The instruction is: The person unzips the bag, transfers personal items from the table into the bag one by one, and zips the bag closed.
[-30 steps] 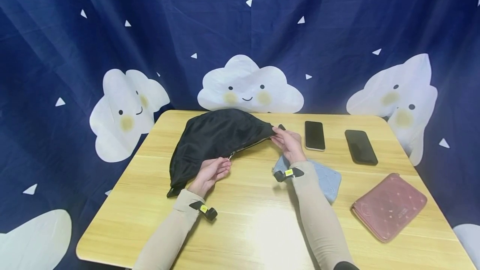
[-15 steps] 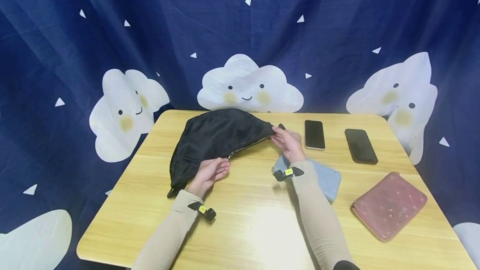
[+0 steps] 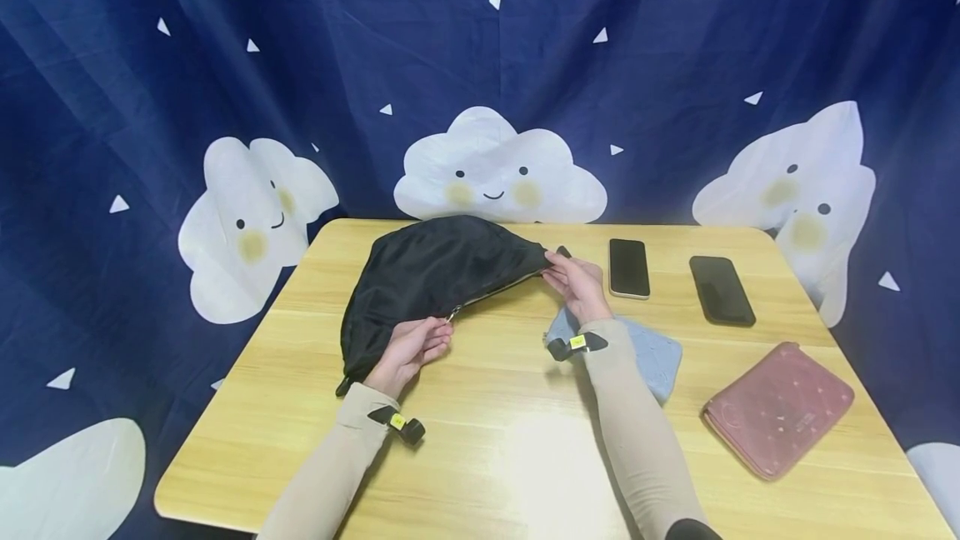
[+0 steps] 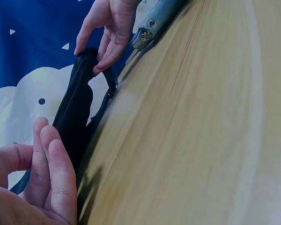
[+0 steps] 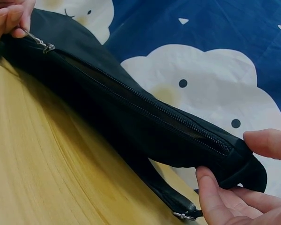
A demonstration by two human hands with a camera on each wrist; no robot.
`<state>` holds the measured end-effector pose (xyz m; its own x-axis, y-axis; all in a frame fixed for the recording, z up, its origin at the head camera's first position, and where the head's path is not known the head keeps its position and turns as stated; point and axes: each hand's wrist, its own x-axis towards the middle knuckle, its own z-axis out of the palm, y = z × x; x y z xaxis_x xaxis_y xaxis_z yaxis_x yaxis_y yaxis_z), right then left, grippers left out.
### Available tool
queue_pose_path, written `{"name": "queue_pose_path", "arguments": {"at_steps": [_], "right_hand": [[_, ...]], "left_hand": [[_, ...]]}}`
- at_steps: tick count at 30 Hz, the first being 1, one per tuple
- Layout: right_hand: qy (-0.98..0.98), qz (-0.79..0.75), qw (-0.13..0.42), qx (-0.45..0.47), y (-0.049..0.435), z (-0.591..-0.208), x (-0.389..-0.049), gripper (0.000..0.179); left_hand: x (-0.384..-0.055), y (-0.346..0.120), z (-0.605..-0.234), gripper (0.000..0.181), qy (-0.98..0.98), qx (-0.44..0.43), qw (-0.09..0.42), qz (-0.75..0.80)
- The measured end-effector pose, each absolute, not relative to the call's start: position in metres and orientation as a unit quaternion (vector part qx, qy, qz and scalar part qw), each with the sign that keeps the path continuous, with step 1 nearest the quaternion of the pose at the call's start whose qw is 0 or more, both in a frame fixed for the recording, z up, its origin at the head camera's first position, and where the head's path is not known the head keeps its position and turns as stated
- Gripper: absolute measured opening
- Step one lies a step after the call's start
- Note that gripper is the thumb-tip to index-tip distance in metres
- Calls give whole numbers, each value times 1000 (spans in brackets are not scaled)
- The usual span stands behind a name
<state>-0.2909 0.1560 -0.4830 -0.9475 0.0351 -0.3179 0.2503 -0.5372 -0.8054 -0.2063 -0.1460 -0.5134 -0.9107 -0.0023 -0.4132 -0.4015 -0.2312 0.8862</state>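
A soft black bag lies toward the back left of the table, its zipper edge facing me. My left hand pinches the metal zipper pull at that edge. To the right of the slider, the zipper is parted in a narrow gap. My right hand grips the bag's right end between thumb and fingers, lifting it slightly. A black strap with a metal buckle hangs below that end. The bag's inside is too dark to make out.
On the wooden table, a light blue pouch lies partly under my right forearm. Farther right are a black phone, a second dark phone and a dusty pink zip case. A blue cloud-print curtain hangs behind.
My left hand has moved slightly left and down along the zipper with the pull, widening the unzipped stretch a little. The right hand keeps its grip on the bag's end.
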Motion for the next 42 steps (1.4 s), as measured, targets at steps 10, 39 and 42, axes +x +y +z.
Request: {"name": "queue_pose_path", "arguments": {"at_steps": [10, 39, 42], "right_hand": [[476, -862, 64, 164, 159, -481, -291, 8], [480, -859, 73, 164, 160, -482, -292, 14], [476, -861, 71, 163, 160, -482, -292, 15]], "left_hand": [[-203, -151, -516, 15, 608, -166, 134, 764], [-195, -157, -512, 19, 619, -166, 141, 755], [-195, -158, -511, 19, 620, -162, 142, 755]]}}
